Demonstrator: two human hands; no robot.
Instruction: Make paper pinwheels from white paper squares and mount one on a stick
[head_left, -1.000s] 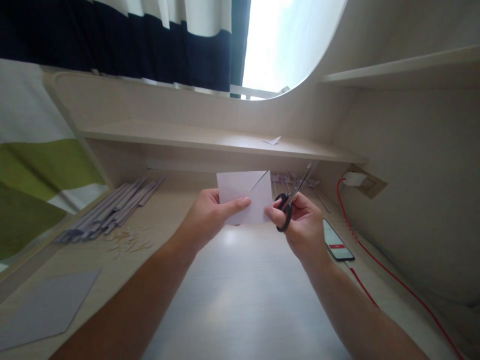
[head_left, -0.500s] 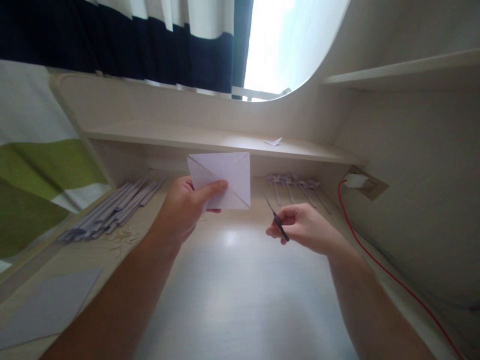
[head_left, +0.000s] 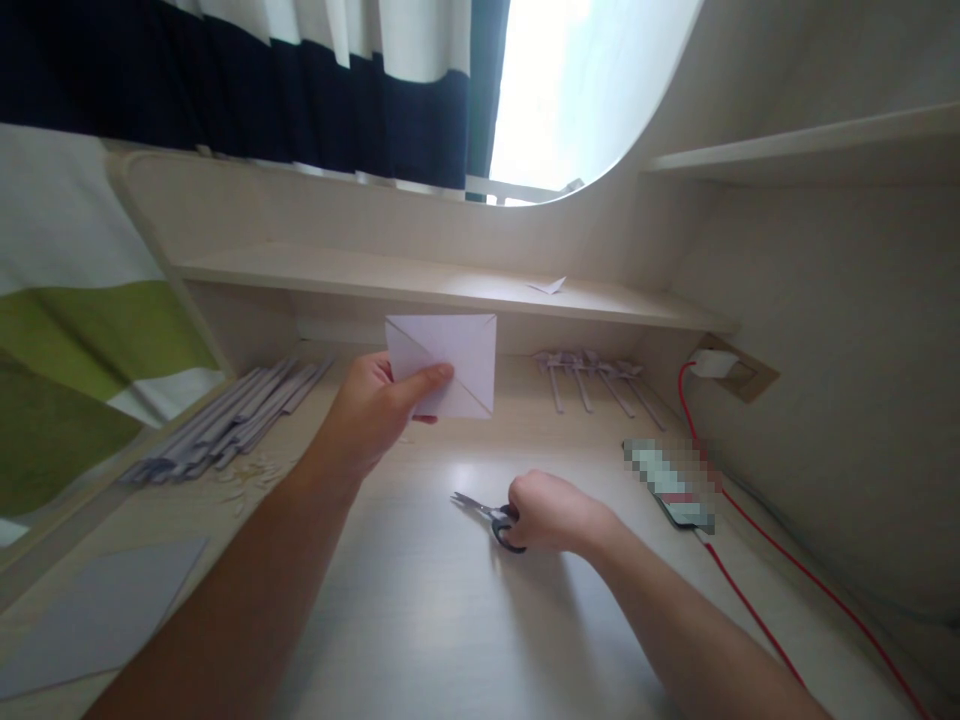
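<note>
My left hand (head_left: 375,405) pinches a white square of paper (head_left: 450,362) with diagonal crease lines, holding it up above the back of the desk. My right hand (head_left: 547,512) is down on the desk (head_left: 450,620), fingers curled round the black handles of a small pair of scissors (head_left: 484,512). The scissor blades lie on the desktop, pointing left and nearly closed.
A row of long grey paper strips (head_left: 225,420) with small scraps lies at the left. A grey sheet (head_left: 90,610) sits at the near left. Several small paper pinwheels on sticks (head_left: 592,375) lie at the back. A phone (head_left: 671,485) on a red cable (head_left: 787,570) is at the right.
My right hand drew the scissors away from the paper and lowered them onto the desk. My left hand lifted the paper and turned it flat toward me.
</note>
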